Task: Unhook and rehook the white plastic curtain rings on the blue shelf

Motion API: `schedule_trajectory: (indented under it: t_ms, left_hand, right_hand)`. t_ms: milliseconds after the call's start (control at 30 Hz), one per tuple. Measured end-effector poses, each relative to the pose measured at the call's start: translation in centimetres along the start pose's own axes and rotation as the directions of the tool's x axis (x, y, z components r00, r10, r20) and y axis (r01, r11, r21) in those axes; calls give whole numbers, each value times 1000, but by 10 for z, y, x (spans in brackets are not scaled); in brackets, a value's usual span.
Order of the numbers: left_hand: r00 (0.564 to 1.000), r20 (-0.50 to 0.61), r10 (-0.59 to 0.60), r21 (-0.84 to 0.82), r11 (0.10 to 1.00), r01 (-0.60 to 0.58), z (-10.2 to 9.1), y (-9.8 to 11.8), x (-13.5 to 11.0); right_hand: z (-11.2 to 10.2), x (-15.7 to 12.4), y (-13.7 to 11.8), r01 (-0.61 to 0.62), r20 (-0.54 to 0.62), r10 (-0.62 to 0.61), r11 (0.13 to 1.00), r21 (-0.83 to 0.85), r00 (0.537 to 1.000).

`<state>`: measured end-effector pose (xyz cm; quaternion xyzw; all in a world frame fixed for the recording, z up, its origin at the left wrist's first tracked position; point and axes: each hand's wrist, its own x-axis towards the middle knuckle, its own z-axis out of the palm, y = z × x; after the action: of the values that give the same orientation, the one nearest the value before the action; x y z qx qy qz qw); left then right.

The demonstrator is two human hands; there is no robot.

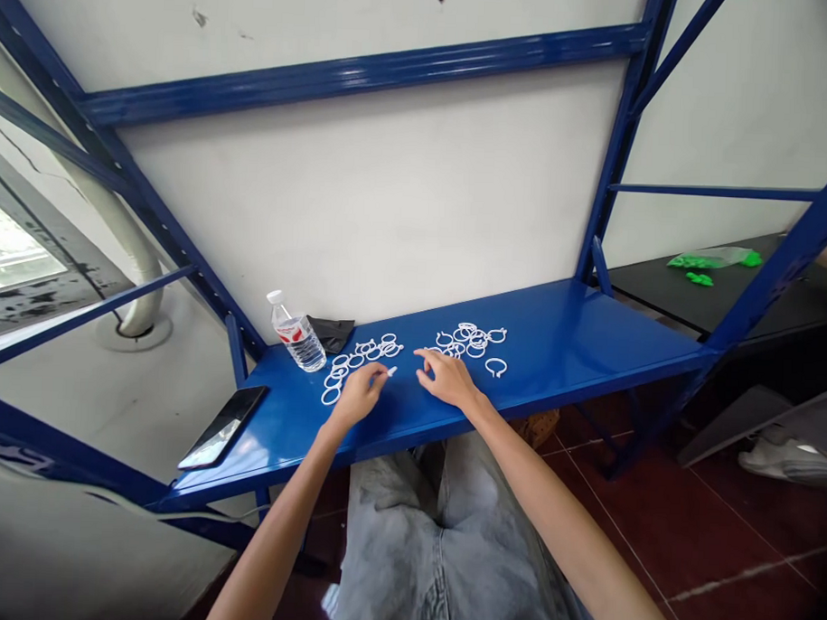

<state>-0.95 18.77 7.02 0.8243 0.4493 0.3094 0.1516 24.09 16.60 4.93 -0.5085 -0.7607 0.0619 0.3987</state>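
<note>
A blue steel rack stands against a white wall, with a window at left and dark red floor tiles near right.

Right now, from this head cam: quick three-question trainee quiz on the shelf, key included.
1. True or false: the smartphone lies on the blue steel shelf to the right of the white plastic rings.
2. Multiple choice: what lies right beside the water bottle? A) a black cloth B) a roll of tape C) a pair of pliers
3. Short answer: which hand has a small white piece at its fingertips?

Key:
1. False: the smartphone lies to the left of the rings, near the shelf's left end.
2. A
3. The left hand
</note>
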Motion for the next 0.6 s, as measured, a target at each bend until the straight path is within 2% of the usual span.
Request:
schedule_trajectory:
  t_ms: [67,133,300,600]
  left_hand:
    - [999,28,34,-137,990,-30,18,21,3]
    - [996,55,71,-263,963,-54,33,36,5]
    - [997,52,57,-527,849,-21,51,47,12]
    - [999,44,9,-710,703,25,81,62,35]
  right_hand:
    - [3,-1,-2,35,113,-28,998,-56,993]
    - [4,-1,-2,22,146,-8,995,-101,989]
    - [3,2,1,-95,88,106,988,-121,990]
    - [-6,8,7,-239,-11,241,966,97,970]
